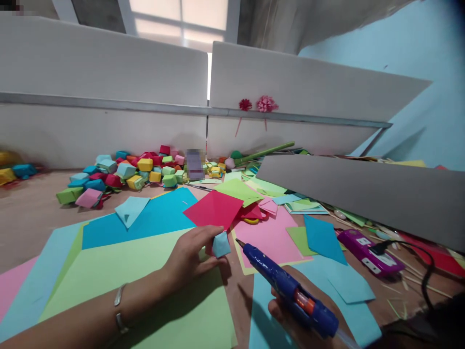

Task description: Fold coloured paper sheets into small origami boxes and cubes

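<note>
Between the thumb and fingers of my left hand (pixel 189 254) is a small light-blue folded paper box (pixel 221 244), held just above the green paper sheet (pixel 145 276). My right hand (pixel 308 305) is wrapped round a dark blue hot glue gun (pixel 279 278) with an orange-red part in its side. The glue gun's nozzle points up and left, close to the paper box but apart from it. Under the right hand lie light-blue sheets (pixel 269 310). Some fingers of the right hand are hidden behind the glue gun.
Many small coloured paper boxes (pixel 125 170) are heaped at the back left. A red paper square (pixel 214 209), blue sheet (pixel 138 223) and pink sheet (pixel 271 237) lie ahead. At right are a purple power strip (pixel 370 252) with a black cable and a grey board (pixel 363 189). Two paper flowers (pixel 267 103) hang behind.
</note>
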{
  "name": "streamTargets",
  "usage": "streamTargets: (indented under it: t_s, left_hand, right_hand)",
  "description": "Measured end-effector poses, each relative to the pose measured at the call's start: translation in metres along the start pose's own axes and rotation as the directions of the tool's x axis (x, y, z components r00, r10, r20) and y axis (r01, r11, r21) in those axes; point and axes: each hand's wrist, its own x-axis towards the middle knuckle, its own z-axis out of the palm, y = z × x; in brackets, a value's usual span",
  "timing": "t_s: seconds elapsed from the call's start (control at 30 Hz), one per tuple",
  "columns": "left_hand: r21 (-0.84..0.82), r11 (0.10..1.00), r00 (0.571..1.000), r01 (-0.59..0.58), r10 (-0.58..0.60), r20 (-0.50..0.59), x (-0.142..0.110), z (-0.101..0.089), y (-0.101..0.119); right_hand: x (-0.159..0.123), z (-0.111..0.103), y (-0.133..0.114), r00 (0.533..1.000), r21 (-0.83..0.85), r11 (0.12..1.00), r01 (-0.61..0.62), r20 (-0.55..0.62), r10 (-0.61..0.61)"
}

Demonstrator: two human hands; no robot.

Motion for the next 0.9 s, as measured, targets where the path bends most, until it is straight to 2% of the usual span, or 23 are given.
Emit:
streamTargets:
  t_s: [0.2, 0.33, 0.5, 0.7, 0.9]
  left_hand:
    - [0.02, 0.999, 0.996, -0.051, 0.052, -0.068, 0.0, 0.001, 0.001]
    - [0.038, 0.996, 0.993, -0.086, 0.088, -0.082, -0.001, 0.004, 0.001]
    - [0.045, 0.992, 0.988, -0.119, 0.122, -0.09, -0.002, 0.004, 0.002]
    - [0.033, 0.992, 0.989, -0.12, 0.122, -0.081, -0.002, 0.003, 0.004]
    - [0.046, 0.991, 0.99, -0.122, 0.125, -0.072, -0.001, 0.001, 0.006]
  right_hand:
    - [-0.002, 0.005, -0.002, 0.99, -0.006, 1.0, 0.019, 0.143, -0.018]
    - [-0.001, 0.01, -0.008, 0.989, -0.004, 0.998, 0.064, 0.137, -0.062]
    - [-0.002, 0.015, -0.012, 0.992, -0.02, 0.998, 0.057, 0.116, -0.054]
    - [-0.002, 0.01, -0.008, 0.991, -0.113, 0.99, 0.087, 0.11, -0.074]
    - [-0.004, 0.012, -0.007, 0.97, -0.033, 0.99, 0.134, 0.209, -0.125]
